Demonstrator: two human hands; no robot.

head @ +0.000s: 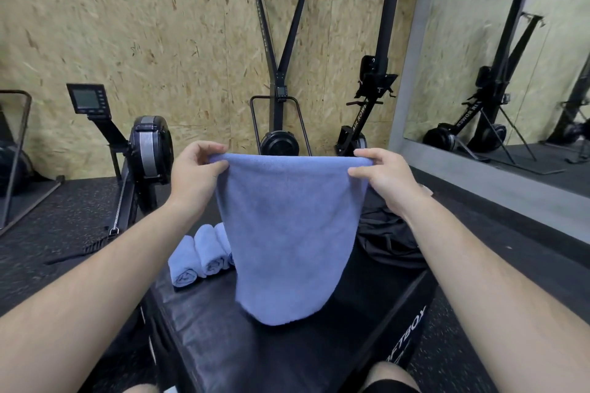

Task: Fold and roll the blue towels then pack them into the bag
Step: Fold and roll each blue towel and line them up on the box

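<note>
At the far left a rowing machine [143, 150] stands on the dark rubber floor [57, 217], its small monitor [86, 99] raised on an arm in front of the chipboard wall [143, 25].

Nearer, a black padded box [287, 357] carries the work. At its far left corner lie the rolled blue towels [199, 254], set side by side and touching, their spiral ends turned toward the person; two show fully and a third peeps out from behind the hanging cloth.

The left hand [194, 174] is raised above the box, thumb and fingers pinched together on the upper left corner of a blue towel [287, 233]. This towel hangs flat and open between both hands, its top edge stretched level, its lower edge low over the middle of the box; whether it touches the top cannot be told. Behind it, against the wall, stands an upright ski trainer [278, 73] with green handles.

The right hand [386, 179] is clamped on the upper right corner in the same pinch. Below that hand, at the far right corner of the box, lies a crumpled black bag [386, 239]. Further right an upright air rower [364, 118] leans at the wall, and a mirror [510, 57] fills the right edge.
</note>
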